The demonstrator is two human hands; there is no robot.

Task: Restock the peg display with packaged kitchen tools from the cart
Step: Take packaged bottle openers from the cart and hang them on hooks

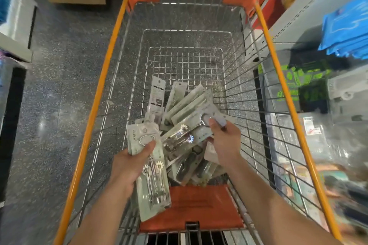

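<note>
Early stage: left hand [129, 165] grips packet stack [153, 191], right hand [225, 139] pinches another packet [187, 135]; loose packets [191, 101] lie in cart [95, 109], pegs unseen.

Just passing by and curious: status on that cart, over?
Left hand grips a stack of packs. Right hand pinches another pack atop the pile in the cart. Peg display out of view; nothing blocking.
</note>
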